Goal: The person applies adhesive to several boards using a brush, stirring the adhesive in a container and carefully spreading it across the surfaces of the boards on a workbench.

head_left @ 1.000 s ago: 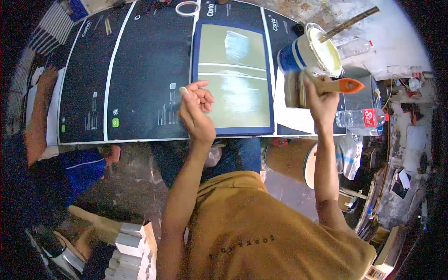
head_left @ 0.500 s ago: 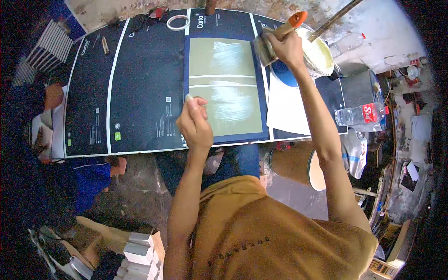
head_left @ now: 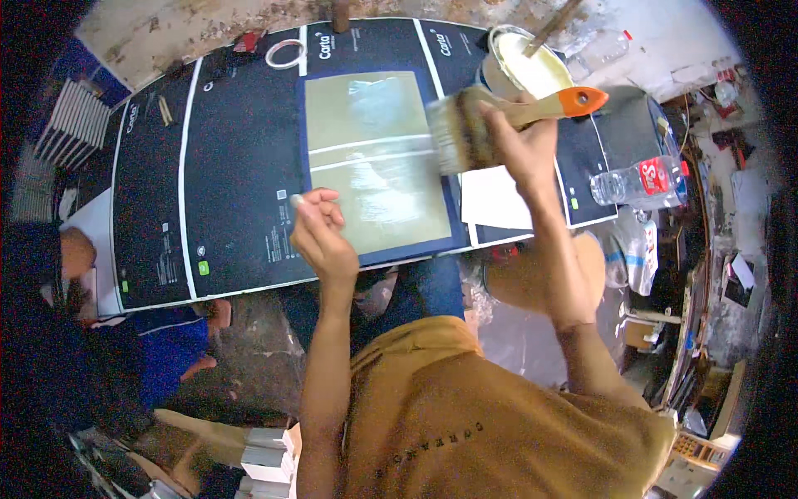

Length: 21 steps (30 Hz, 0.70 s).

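A wide paintbrush (head_left: 478,137) with an orange-tipped wooden handle is gripped in my right hand (head_left: 525,150). Its pale bristles point left, over the right edge of the olive panel. That panel (head_left: 332,108), bordered in dark blue, carries two streaky patches of whitish coating (head_left: 386,195) and two white lines across its middle. My left hand (head_left: 324,237) hovers by the panel's lower left edge, fingers loosely curled and thumb apart, with nothing seen in it. Behind the brush stands a bucket (head_left: 499,66) of cream-coloured liquid with a stick (head_left: 553,29) in it.
Black printed boards (head_left: 241,166) cover the table. White paper (head_left: 497,200) lies right of the panel, a tape roll (head_left: 286,54) at the back. A plastic bottle (head_left: 636,181) lies at the right. Another person's hand (head_left: 76,254) is at the far left, near stacked strips (head_left: 75,121).
My right hand has brought the brush from beside the bucket nearer to me, bristles swung toward the panel. The view has shifted slightly; my left hand stays by the panel's edge.
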Tool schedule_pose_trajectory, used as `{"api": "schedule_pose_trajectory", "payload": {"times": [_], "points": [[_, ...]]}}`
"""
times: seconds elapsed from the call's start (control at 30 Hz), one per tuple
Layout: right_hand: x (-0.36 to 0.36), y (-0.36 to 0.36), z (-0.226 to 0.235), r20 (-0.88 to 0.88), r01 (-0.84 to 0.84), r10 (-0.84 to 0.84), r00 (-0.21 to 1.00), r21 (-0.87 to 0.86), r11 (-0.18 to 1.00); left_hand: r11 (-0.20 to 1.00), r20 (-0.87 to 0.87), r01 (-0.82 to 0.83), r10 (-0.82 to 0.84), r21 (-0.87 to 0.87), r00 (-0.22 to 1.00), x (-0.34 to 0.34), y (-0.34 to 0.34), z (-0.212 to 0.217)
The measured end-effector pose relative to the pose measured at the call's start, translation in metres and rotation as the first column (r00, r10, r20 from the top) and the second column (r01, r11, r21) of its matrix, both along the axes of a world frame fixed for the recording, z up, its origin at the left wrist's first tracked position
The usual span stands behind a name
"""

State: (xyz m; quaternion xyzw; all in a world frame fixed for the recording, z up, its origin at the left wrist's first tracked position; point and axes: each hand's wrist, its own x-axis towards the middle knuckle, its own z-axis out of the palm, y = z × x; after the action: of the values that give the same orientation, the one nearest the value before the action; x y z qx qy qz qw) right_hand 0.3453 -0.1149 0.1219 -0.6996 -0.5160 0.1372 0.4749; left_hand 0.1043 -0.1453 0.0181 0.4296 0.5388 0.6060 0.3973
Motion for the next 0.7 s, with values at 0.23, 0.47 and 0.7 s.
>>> {"api": "schedule_pose_trajectory", "payload": {"times": [0.23,0.47,0.7], "points": [[-0.044,-0.055,-0.060,-0.068,-0.212,0.204,0.977,-0.152,0.965,0.997,0.054,0.070,-0.069,-0.028,0.996,-0.004,-0.004,0.002],[0.004,-0.092,0.005,-0.084,0.109,-0.114,0.990,-0.057,0.992,0.998,0.103,0.061,-0.059,-0.022,0.993,-0.005,-0.002,0.000],[-0.075,-0.069,-0.021,0.006,-0.162,0.167,0.986,-0.221,0.962,0.998,0.127,0.029,-0.022,-0.051,0.992,-0.004,-0.003,0.002]]}}
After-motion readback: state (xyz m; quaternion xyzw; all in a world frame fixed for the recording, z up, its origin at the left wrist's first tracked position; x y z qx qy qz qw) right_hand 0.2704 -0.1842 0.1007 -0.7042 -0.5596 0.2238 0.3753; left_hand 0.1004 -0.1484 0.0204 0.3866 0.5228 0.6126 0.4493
